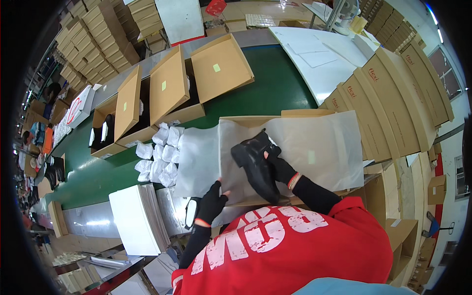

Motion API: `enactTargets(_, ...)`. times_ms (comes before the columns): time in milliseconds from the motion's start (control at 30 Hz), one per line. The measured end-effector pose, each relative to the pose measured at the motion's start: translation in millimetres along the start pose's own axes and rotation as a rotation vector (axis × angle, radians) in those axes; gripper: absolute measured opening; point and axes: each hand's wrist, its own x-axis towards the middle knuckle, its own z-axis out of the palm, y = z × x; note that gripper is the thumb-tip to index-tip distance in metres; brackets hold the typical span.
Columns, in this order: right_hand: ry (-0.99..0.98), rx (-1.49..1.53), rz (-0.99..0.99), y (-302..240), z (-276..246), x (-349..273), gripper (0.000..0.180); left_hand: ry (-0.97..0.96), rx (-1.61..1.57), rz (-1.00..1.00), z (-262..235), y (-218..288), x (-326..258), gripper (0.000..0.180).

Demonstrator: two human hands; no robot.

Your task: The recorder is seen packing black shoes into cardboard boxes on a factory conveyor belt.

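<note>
Across the bench, a long green belt [282, 78] runs beneath most of the work, probably so that boxes can slide along at hand height. On its far side, three open boxes [181, 116] stand side by side with lids tilted up, apparently to keep their insides reachable. Nearest the person, a brown box [247, 119] lies under translucent paper [327, 142], likely spread to keep card from rubbing the footwear (it overhangs the box well to the left). White wads [158, 158] cluster beside the paper's left end, seemingly for quick reach.

Over the paper's middle is a black boot [256, 164]; whether it rests there I cannot tell. The gloved right hand [281, 169] is closed round its shaft, thumb on the side, presumably because that spot is easiest to grasp. The left hand [211, 203] stretches its forefinger to the paper's near edge, perhaps steadying it; whether it pinches any, I cannot tell.

The boot looks smooth and softly glossy, toe toward the person, heel blocky, with a little white at the opening.
</note>
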Motion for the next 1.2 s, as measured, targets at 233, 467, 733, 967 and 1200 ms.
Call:
enactTargets(233, 0.017, 0.267, -0.087, 36, -69, 45, 0.033, -0.059, -0.024, 0.101, 15, 1, 9, 0.064)
enactTargets(467, 0.044, 0.307, -0.086, 20, 1, 53, 0.062, -0.074, -0.006, 0.031, 13, 3, -5, 0.064)
enactTargets(733, -0.104, 0.388, -0.103, 71, -2, 105, 0.052, -0.067, -0.049, 0.179, -5, -2, -24, 0.050)
enactTargets(967, 0.247, 0.158, -0.073, 84, -26, 2, 0.039, 0.166, -0.090, -0.067, -125, -96, 57, 0.039)
enactTargets(1200, 0.241, -0.074, -0.171, 114, -7, -46, 0.024, 0.258, 0.778, -0.133, -142, -143, 149, 0.073)
